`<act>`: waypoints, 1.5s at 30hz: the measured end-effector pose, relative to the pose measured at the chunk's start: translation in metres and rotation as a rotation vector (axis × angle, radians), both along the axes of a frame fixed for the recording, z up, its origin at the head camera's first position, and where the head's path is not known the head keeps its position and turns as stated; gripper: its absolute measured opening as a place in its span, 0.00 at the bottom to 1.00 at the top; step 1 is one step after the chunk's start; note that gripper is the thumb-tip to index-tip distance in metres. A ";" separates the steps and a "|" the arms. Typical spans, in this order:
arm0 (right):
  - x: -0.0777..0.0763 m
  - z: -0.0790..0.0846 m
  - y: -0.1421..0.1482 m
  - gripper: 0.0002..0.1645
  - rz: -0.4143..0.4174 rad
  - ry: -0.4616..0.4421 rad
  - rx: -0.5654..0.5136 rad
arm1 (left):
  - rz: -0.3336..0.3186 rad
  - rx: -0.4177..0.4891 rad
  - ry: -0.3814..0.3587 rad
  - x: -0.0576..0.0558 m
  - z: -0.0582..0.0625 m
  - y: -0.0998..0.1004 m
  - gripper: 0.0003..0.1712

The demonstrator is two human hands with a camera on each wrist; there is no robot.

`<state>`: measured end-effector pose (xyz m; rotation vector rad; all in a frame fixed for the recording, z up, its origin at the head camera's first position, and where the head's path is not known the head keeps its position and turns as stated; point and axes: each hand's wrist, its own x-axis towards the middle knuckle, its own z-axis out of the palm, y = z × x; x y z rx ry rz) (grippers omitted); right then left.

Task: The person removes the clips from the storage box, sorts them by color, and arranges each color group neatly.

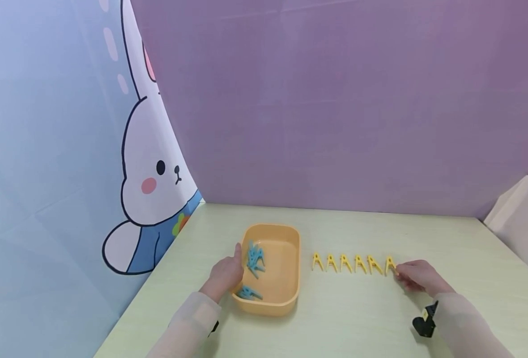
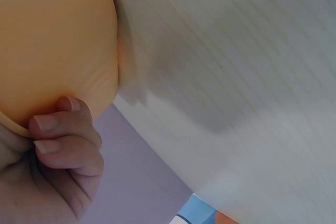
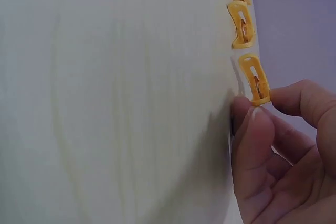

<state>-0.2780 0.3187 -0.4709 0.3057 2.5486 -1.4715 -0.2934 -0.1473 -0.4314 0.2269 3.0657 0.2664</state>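
Note:
My left hand (image 1: 225, 274) grips the left rim of an orange plastic basin (image 1: 283, 268), thumb along the rim and fingers curled against the outer wall in the left wrist view. Inside the basin, along its left side, lie several blue clothespins (image 1: 255, 257) in two small heaps. To the right of the basin, several yellow clothespins (image 1: 344, 263) stand in a row, their legs pointing toward me. At the row's right end my right hand (image 1: 418, 276) pinches the last yellow clothespin (image 3: 255, 80) by its near end, between thumb and fingers.
Everything rests on a pale wood-grain table (image 1: 349, 323). A purple backdrop (image 1: 335, 109) rises behind its far edge, and a blue cloth (image 1: 44, 149) with a cartoon rabbit hangs at the left. A black wrist device (image 1: 425, 320) sits at the right cuff.

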 end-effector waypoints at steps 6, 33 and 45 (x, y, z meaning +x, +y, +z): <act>-0.002 -0.003 0.001 0.19 -0.016 0.018 0.031 | -0.005 0.008 0.003 0.001 0.000 -0.001 0.36; 0.001 0.006 0.002 0.27 -0.031 0.049 0.007 | 0.000 0.012 -0.013 0.000 0.001 0.000 0.36; -0.002 0.038 -0.027 0.29 0.048 0.134 -0.014 | 0.008 0.018 -0.022 0.001 0.003 0.000 0.35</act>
